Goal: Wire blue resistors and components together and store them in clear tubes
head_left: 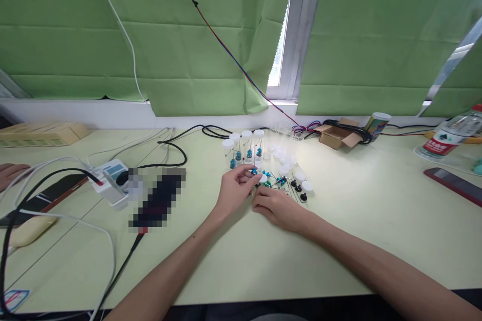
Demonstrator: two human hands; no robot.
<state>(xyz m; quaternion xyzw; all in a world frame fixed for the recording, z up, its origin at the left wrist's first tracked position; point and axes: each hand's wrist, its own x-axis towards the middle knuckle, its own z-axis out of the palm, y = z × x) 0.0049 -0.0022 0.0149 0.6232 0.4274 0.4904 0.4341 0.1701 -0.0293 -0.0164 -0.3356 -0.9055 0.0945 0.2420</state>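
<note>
My left hand [238,188] is closed in a pinch, with a small blue part with wire leads [254,172] at its fingertips. A white cap [263,179] shows beside its thumb; whether that belongs to a vial cannot be made out. Close on the right, my right hand [276,206] rests on the table with curled fingers, and whatever they hold is hidden. Blue and green parts with thin leads [280,180] lie just beyond both hands. Several clear vials with white caps [246,146] stand behind, blue parts inside. Black parts [303,197] lie to the right among clear vials [300,177].
A power strip [111,183], cables and a blurred dark device [160,200] lie left. Another person's hand [13,173] is at the far left edge. An open cardboard box [339,136], a can [377,126], a water bottle [450,135] and a phone [455,185] are right.
</note>
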